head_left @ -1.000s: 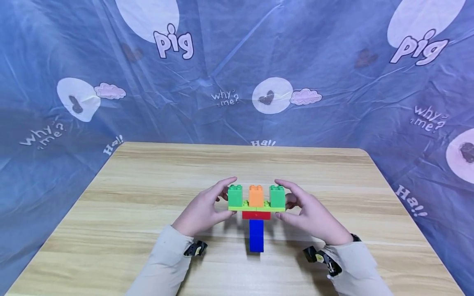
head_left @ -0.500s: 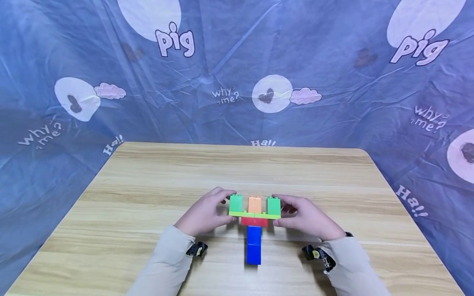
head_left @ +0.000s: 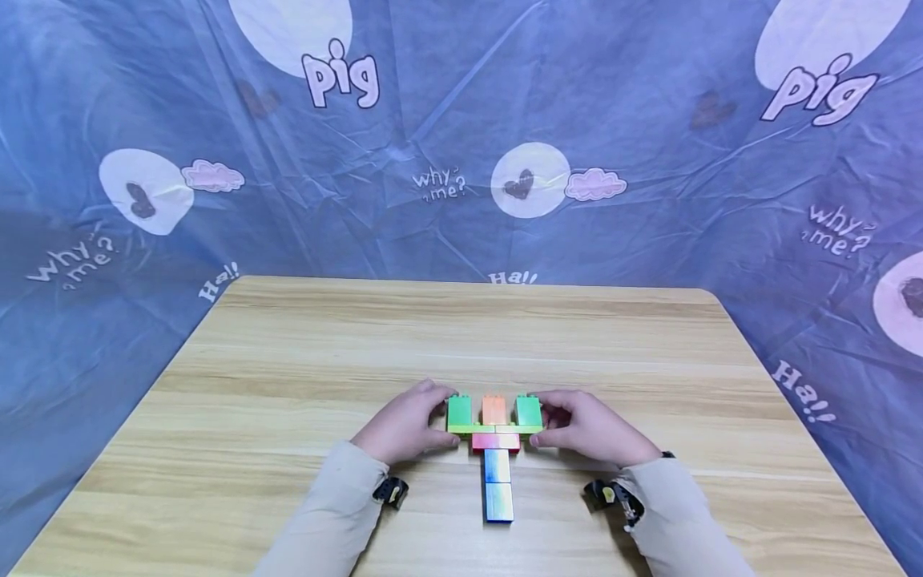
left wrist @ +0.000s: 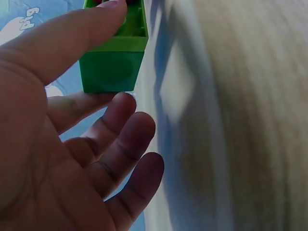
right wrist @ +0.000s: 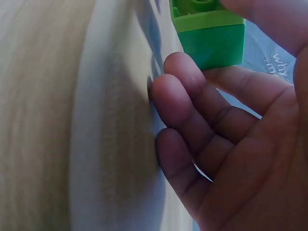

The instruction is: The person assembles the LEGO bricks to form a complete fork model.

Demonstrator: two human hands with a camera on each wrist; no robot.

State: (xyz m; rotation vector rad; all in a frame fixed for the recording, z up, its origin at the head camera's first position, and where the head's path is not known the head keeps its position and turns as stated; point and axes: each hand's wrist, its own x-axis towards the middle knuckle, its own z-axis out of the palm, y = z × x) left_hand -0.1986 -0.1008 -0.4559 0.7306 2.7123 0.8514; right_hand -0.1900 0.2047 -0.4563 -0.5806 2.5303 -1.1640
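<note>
A toy building-block structure lies tilted back, close to the table, in the head view. Two blue bricks (head_left: 497,485) form its stem, with a red brick (head_left: 496,441) above them. Over that run lime-green plates (head_left: 476,429), topped by an orange brick (head_left: 493,409) between a left green brick (head_left: 459,411) and a right green brick (head_left: 529,411). My left hand (head_left: 405,425) pinches the left end between thumb and forefinger. At the right end, my right hand (head_left: 594,426) pinches likewise. Both wrist views show the other fingers loosely bent, off the bricks.
The wooden table (head_left: 461,336) extends around the structure on all sides. Behind it and along both sides hangs a blue printed cloth (head_left: 404,224). Black wrist straps (head_left: 392,491) sit at both sleeves.
Both hands have lowered the top of the block structure toward the table and toward me. It has tipped back, so the blue stem's face now shows longer and catches glare.
</note>
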